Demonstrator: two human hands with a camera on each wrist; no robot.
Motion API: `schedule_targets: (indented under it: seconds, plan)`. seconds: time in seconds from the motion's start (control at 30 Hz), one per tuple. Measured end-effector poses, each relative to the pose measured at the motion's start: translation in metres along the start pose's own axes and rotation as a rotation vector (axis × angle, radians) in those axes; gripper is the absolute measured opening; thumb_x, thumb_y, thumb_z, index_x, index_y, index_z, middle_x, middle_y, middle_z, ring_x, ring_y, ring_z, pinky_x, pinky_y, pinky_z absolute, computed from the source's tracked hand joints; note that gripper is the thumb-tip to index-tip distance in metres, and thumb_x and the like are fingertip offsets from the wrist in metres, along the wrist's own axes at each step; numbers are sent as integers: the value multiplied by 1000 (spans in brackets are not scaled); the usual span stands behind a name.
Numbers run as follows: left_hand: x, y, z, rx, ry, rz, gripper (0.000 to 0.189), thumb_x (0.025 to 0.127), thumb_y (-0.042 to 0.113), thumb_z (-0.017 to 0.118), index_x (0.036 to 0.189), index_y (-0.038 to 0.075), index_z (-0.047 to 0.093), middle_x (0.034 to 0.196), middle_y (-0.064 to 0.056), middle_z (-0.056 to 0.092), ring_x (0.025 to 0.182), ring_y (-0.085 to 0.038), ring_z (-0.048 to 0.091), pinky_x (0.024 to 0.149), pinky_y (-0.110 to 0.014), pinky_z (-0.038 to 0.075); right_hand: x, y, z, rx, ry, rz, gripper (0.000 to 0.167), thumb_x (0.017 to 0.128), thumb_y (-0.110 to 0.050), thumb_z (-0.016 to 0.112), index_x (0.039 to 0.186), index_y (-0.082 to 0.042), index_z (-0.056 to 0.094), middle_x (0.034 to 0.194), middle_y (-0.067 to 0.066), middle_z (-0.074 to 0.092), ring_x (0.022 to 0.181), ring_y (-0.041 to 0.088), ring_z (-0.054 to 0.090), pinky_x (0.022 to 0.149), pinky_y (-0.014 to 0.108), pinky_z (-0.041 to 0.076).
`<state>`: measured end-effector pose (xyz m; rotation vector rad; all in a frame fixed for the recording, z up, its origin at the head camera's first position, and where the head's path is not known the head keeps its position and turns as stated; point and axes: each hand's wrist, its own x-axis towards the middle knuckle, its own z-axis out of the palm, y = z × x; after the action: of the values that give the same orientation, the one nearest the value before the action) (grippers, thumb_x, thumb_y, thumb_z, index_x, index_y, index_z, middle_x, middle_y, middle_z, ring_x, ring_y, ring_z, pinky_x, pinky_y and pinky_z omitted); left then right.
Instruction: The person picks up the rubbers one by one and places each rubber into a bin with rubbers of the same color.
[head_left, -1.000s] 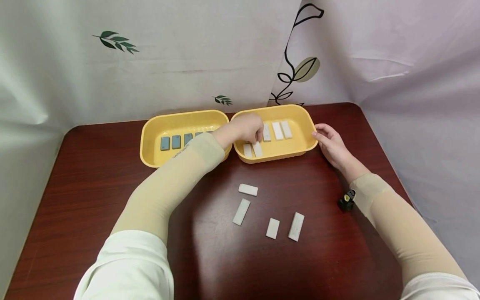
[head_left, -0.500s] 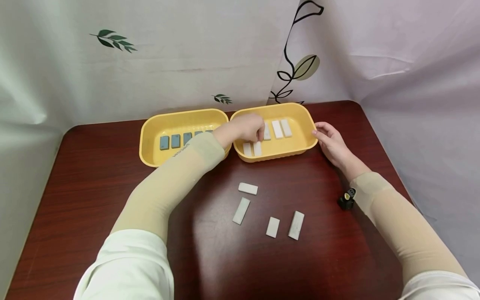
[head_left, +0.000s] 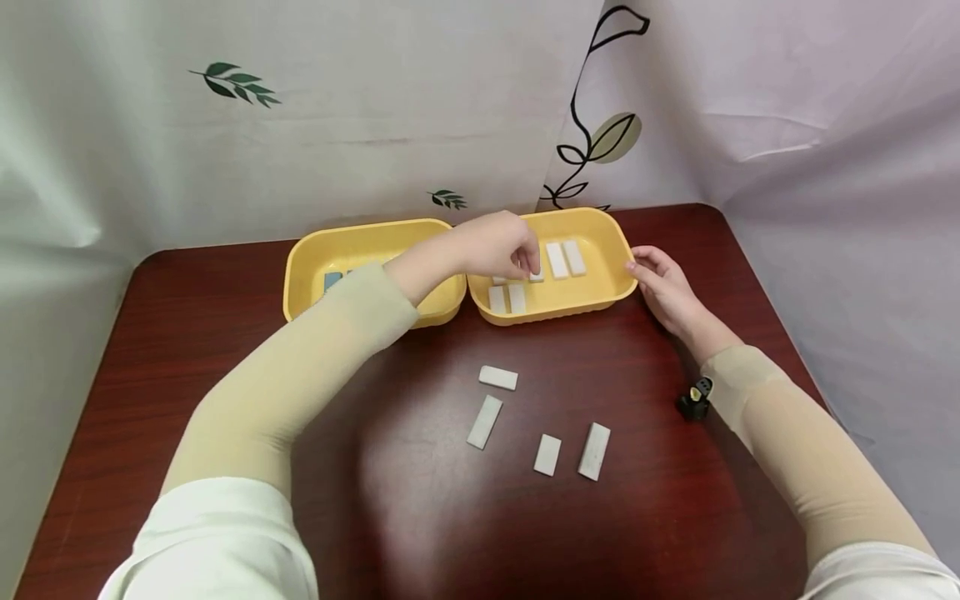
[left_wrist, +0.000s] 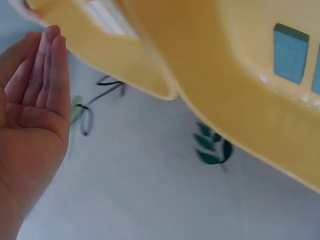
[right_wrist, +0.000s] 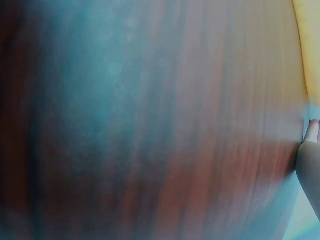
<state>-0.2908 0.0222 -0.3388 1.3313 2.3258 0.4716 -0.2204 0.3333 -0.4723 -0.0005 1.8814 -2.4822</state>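
My left hand [head_left: 500,246] is over the right yellow tray [head_left: 558,310], thumb and fingers pointing down close to a white rectangular block [head_left: 537,275]. In the left wrist view its fingers [left_wrist: 57,75] are nearly straight, the thumb stands apart, and nothing shows in the palm. Other white blocks [head_left: 557,261] lie in this tray, some partly behind the hand. At the tray's right end my right hand [head_left: 667,292] holds the rim, thumb tip on the edge. Only a bit of that hand [right_wrist: 311,155] shows in the right wrist view, below the tray's yellow edge [right_wrist: 311,55].
The left yellow tray [head_left: 330,233] adjoins the right one. Blue-grey blocks [left_wrist: 290,55] lie in it, mostly hidden by my left sleeve in the head view. Several white blocks [head_left: 485,422] lie on the dark red table [head_left: 420,517]. A patterned curtain [head_left: 360,125] hangs behind.
My left hand has lifted slightly from the block in the right tray, and its forearm has swung left, covering more of the left tray. My right hand stays at the rim.
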Motion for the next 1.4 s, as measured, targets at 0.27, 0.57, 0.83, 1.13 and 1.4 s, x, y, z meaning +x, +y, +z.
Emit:
schedule_targets:
  seconds: [0.27, 0.57, 0.83, 1.13, 1.4]
  plan:
    - [-35, 37, 10, 2, -18, 144, 15, 97, 3, 69, 106, 5, 81, 101, -5, 80, 96, -18, 75, 92, -30, 60, -1, 0, -1, 19, -2, 4, 24, 106, 7, 52, 107, -12, 67, 101, -4, 72, 97, 8, 66, 89, 16, 53]
    - [-60, 44, 48, -34, -121, 145, 13, 98, 3, 72, 108, 6, 79, 100, -3, 78, 94, -13, 73, 87, -22, 58, 0, -1, 0, 19, -4, 0, 23, 106, 7, 53, 107, -11, 67, 101, -4, 72, 97, 8, 66, 90, 16, 53]
    - [-63, 24, 84, -35, -117, 120, 17, 94, 1, 74, 108, 7, 79, 98, -2, 78, 91, -11, 70, 84, -24, 57, 1, 0, -1, 21, -6, -7, 25, 106, 8, 51, 107, -11, 67, 101, -3, 72, 97, 8, 66, 89, 16, 54]
    - [-64, 5, 109, 18, -60, 74, 18, 89, 3, 80, 104, 12, 78, 96, 0, 73, 88, -13, 66, 80, -24, 53, 0, 0, -1, 12, -4, 5, 26, 105, 8, 52, 107, -12, 67, 101, -4, 72, 96, 8, 66, 87, 16, 54]
    - [-64, -10, 119, -15, -18, 72, 16, 87, 7, 83, 100, 16, 78, 91, 2, 69, 82, -10, 60, 76, -23, 49, 0, -1, 0, 1, 0, 10, 24, 105, 7, 53, 107, -12, 67, 101, -3, 72, 95, 8, 67, 86, 15, 55]
